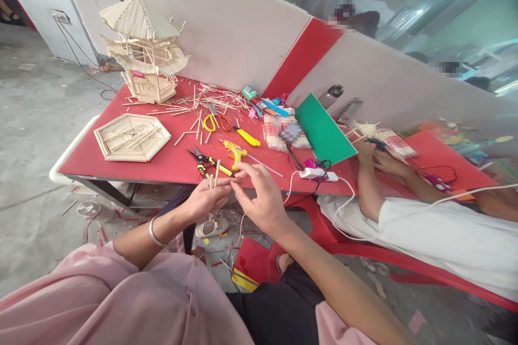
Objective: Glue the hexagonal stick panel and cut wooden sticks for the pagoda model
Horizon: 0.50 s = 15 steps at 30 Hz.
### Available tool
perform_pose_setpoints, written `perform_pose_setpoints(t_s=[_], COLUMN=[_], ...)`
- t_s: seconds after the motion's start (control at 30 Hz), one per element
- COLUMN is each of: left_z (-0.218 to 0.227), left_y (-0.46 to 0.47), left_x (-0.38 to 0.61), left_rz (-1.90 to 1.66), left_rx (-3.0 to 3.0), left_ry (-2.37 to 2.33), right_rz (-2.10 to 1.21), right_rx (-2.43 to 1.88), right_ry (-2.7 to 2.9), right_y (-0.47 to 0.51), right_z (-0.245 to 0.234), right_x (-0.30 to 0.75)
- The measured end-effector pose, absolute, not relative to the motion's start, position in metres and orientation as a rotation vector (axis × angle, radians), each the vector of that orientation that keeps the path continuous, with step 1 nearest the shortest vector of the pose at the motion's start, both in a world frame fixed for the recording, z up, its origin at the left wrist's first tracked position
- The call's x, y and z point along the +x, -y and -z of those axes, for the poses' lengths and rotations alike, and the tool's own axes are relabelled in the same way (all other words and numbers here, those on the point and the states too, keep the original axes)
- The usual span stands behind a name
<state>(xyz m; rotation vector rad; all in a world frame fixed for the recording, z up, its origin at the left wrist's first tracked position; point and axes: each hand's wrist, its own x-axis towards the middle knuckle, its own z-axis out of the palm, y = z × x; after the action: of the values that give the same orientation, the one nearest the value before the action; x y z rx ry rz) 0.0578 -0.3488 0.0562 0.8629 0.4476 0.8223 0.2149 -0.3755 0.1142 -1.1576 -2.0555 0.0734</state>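
My left hand (206, 199) is closed around a few thin wooden sticks (216, 172) that stand upright, just in front of the red table's near edge. My right hand (259, 197) meets it from the right, thumb and forefinger pinched on the same sticks, the other fingers spread. Directly beyond my hands on the table lie a yellow glue gun (234, 151) and black-and-yellow cutters (204, 160).
On the red table (162, 164) stand a stick-built pagoda model (141, 54) and a flat hexagonal stick panel (131, 136), with loose sticks, yellow-handled scissors (214, 121), a green board (324, 132) and a white power strip (319, 174). Another person in white (424, 226) works at the right.
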Motion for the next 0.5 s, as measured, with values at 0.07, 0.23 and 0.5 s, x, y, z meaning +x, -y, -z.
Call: perform_pose_setpoints(t_s=[0.07,0.23,0.5], left_z=[-0.058,-0.057,-0.057], left_y=[0.349,0.348,0.346], left_x=[0.057,0.054,0.053], left_rz=[-0.796,-0.746,-0.690], left_rx=[0.818,0.740,0.728], left_ry=[-0.441,-0.392,-0.354], right_rz=[-0.224,-0.892,-1.205], right_rx=[-1.212,-1.304,-1.334], right_ry=[1.959,1.638,1.475], right_y=[0.375,0.371,0.368], right_z=[-0.114,-0.109,-0.101], right_x=[0.216,0.220,0.223])
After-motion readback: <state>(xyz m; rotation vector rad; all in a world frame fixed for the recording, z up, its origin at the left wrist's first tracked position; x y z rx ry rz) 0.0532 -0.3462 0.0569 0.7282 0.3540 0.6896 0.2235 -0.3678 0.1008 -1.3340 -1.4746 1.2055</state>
